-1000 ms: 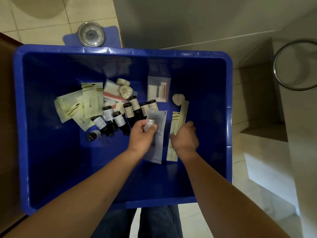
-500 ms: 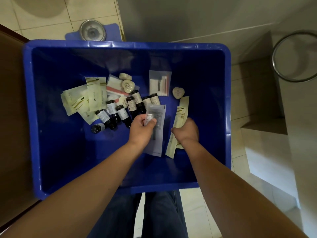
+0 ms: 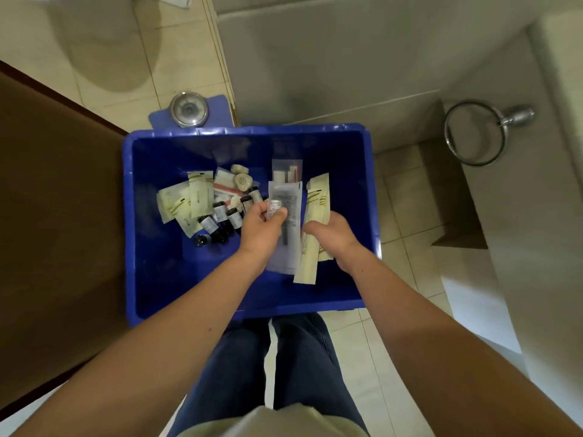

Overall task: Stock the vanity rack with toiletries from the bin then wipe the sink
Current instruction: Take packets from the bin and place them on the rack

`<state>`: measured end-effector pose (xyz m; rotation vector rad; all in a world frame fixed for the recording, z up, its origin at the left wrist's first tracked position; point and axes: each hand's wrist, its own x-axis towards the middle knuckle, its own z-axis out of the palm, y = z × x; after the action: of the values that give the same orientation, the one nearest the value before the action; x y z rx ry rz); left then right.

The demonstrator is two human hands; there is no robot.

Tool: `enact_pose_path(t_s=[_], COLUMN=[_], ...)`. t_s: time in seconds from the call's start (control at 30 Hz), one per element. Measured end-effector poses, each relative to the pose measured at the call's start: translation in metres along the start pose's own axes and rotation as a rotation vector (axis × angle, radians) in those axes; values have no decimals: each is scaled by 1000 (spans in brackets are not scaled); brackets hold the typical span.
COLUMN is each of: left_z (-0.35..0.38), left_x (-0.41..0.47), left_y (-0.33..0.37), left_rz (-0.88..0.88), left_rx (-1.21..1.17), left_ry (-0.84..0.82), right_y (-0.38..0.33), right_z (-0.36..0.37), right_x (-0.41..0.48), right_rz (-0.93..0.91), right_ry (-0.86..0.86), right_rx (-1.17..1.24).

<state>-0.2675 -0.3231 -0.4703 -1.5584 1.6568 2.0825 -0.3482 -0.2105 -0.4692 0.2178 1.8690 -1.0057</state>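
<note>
A blue plastic bin (image 3: 148, 216) stands on the floor in front of my legs. My left hand (image 3: 260, 233) pinches a clear plastic packet (image 3: 285, 197) with a dark comb-like item inside, lifted above the bin floor. My right hand (image 3: 331, 238) grips long cream sachets (image 3: 317, 203) beside it. On the bin floor at the left lie several small dark bottles (image 3: 220, 220), cream sachets (image 3: 183, 201), small wrapped soaps (image 3: 243, 181) and another clear packet (image 3: 285, 170).
A brown wooden door or panel (image 3: 60, 216) borders the bin on the left. A small scale with a round dial (image 3: 188, 109) sits behind the bin. A chrome towel ring (image 3: 474, 132) hangs on the wall at right. Beige tiled floor surrounds my legs.
Both hands have lifted their packets up out of the bin, and the view has pulled back so the bin looks smaller and farther away.
</note>
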Motion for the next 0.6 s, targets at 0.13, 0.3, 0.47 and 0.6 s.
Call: enact_pose_path(t_s=[0.13, 0.3, 0.47, 0.6], left_z=[-6, -8, -1, 5], left_x=[-25, -54, -80, -98], left_y=[21, 49, 89, 122], left_rz=[26, 40, 68, 125], left_rx=[0, -4, -2, 1], left_ry=[16, 37, 31, 27], right_y=[-22, -44, -64, -87], right_z=[-7, -22, -39, -50], right_x=[-34, -72, -101, -120], right_rz=[-11, -59, -173, -211], right_ry=[-76, -133, -166, -162], right_rx=[101, 149, 78, 110])
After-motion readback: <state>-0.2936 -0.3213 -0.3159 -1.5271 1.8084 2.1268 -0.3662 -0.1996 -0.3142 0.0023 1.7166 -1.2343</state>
